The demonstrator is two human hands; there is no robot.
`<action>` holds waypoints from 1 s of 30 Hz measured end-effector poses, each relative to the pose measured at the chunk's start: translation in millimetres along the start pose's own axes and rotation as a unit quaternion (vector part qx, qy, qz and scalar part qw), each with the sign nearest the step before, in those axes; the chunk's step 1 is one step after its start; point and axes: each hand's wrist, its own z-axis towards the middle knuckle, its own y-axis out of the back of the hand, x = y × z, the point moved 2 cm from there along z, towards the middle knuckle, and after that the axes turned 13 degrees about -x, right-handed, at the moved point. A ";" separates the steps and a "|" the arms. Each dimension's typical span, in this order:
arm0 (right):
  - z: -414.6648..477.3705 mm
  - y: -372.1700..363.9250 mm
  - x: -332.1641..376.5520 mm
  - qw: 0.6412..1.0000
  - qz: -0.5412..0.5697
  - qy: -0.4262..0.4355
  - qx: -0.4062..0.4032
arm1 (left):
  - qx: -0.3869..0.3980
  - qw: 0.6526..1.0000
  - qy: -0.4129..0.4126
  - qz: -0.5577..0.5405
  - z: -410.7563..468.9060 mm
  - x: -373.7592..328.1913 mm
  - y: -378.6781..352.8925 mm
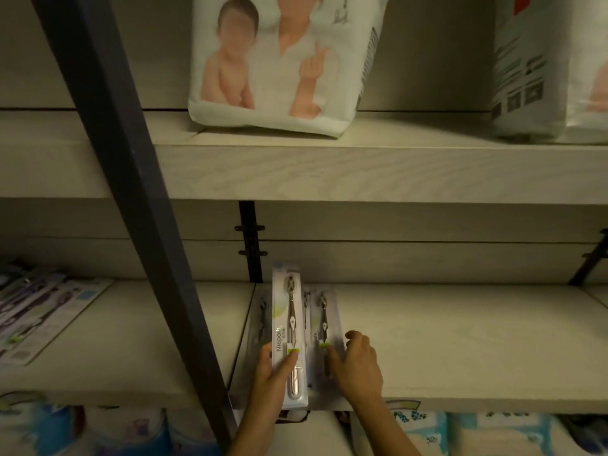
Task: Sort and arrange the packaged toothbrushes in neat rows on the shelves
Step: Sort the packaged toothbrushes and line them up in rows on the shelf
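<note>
Left grip pinches a toothbrush pack over the shelf's front edge; right grip, fingers curled, touches the neighbouring pack lying flat; whether it clasps, I cannot tell.

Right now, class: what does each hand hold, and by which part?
Left hand grips the raised toothbrush pack by its lower end. Right hand touches a flat pack; grip unclear.

Toothbrush packs lengthwise on middle shelf
</note>
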 end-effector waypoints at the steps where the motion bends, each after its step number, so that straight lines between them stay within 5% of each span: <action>1: -5.7 3.5 -1.0 0.999 0.033 0.011 -0.004 | 0.008 1.000 0.000 -0.002 0.7 0.8 -2.9; 6: -45.8 21.8 8.3 0.966 0.209 -0.015 0.155 | 0.056 0.998 0.005 -0.032 -1.4 2.2 -22.6; 10: -41.2 15.4 -0.4 0.954 0.260 -0.059 0.134 | 0.095 0.995 -0.017 0.024 9.4 14.6 -26.0; 17: 9.2 -4.3 -11.6 0.986 0.060 -0.064 0.141 | 0.068 0.995 -0.053 0.043 9.2 8.2 6.3; 23: 8.3 -9.4 -8.7 0.992 -0.019 -0.031 0.123 | 0.142 0.990 -0.026 0.000 7.2 -2.5 18.8; 30: -0.2 16.0 -5.7 0.997 -0.051 0.036 0.047 | 0.081 0.992 -0.088 0.030 -9.4 -5.8 28.5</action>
